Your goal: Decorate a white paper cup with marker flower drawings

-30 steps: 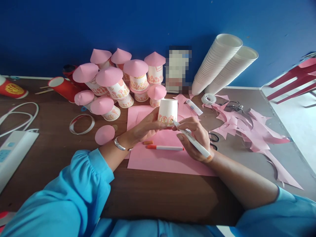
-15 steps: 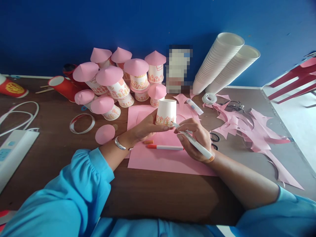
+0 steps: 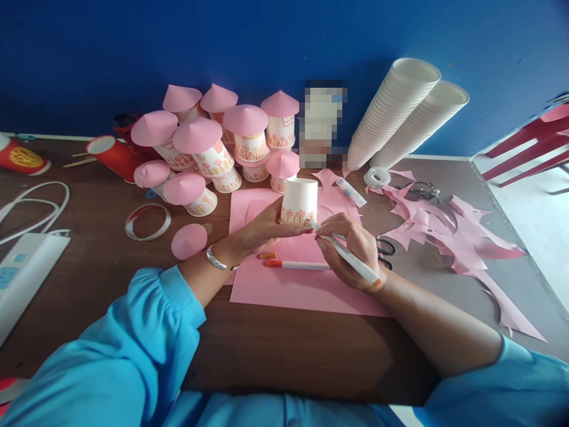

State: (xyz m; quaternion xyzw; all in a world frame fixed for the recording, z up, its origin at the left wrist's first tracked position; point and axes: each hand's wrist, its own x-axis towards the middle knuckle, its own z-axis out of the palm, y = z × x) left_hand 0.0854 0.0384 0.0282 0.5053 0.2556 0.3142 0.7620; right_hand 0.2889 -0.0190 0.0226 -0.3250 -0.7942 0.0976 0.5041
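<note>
My left hand (image 3: 264,228) grips a white paper cup (image 3: 300,198) turned upside down, its wide rim lowest. Red-orange flowers and grass run along the lower band of the cup. Closed around a white marker (image 3: 355,261) with an orange-brown end, my right hand (image 3: 351,249) holds its tip against the cup's lower right edge. Below the cup, a red-capped marker (image 3: 297,265) and a small brown marker cap (image 3: 267,255) lie on a pink paper sheet (image 3: 306,293). Black scissors handles (image 3: 387,246) show partly behind my right hand.
Decorated cups with pink cone roofs (image 3: 198,135) crowd the left back. Two stacks of white cups (image 3: 395,107) lean against the blue wall. Pink paper scraps (image 3: 462,231), a tape roll (image 3: 377,177) and a glue tube (image 3: 351,192) lie right. A power strip (image 3: 31,267) sits left.
The marker tip and my right hand have shifted very slightly along the cup's lower edge. The cup has hardly moved, and the things around it stay in place.
</note>
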